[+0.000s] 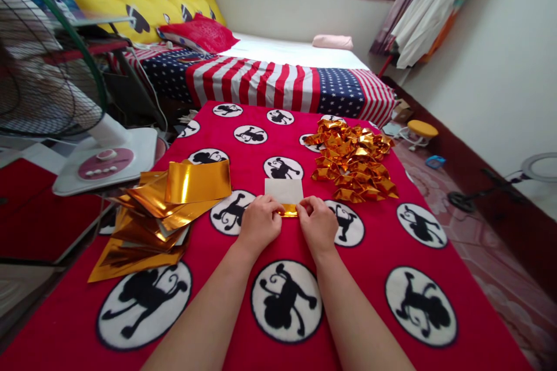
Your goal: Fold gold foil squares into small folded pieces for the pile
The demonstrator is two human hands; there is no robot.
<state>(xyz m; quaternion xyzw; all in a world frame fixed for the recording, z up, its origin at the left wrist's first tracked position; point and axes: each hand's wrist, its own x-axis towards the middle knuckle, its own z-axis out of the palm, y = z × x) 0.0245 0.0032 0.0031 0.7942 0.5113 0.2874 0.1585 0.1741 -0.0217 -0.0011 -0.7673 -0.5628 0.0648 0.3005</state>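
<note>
A sheet of gold foil paper (284,190) lies on the red cloth in front of me, its pale back facing up. The edge nearest me is folded over, showing a narrow gold strip. My left hand (261,219) pinches the left end of that fold, and my right hand (317,221) pinches the right end. The fingers of both hands are closed on the paper. To the left lies a loose pile of flat gold foil sheets (198,181). On the right is a heap of folded gold foil pieces (354,156), shaped like small ingots.
The red cloth (348,313) with monkey prints covers the table. A fan (107,153) stands close at the left. Beyond the table is a bed with a flag-pattern cover (256,82). A yellow stool (422,128) and a ring light (539,167) are at the right.
</note>
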